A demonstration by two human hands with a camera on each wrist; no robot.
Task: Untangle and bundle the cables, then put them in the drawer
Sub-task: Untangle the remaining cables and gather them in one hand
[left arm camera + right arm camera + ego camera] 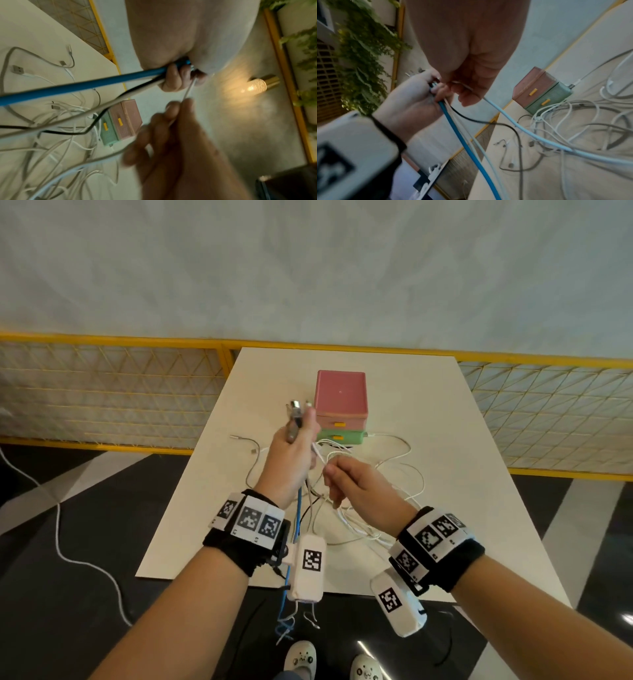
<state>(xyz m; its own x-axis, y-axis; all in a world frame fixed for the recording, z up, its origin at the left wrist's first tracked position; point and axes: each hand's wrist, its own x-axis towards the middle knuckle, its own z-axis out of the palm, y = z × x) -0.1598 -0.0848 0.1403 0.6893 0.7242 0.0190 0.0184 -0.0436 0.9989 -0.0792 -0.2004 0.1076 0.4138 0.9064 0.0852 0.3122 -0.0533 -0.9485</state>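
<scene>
My left hand [297, 436] is raised over the table and grips a bunch of cable ends, their plugs [296, 407] sticking up above the fist. A blue cable [297, 520], a black one and pale ones hang down from it past the table's front edge. My right hand [337, 474] sits just right of it and pinches a white cable [518, 125] that runs up into the left fist. A tangle of white and grey cables [373, 477] lies on the table below. The small drawer box [340, 405], pink over green, stands behind with both drawers closed.
The white table [445, 440] has bare room on its right and far side. A loose grey cable [251, 451] lies at the left. A yellow mesh fence [102, 392] runs behind. A white cord [68, 542] trails on the dark floor at left.
</scene>
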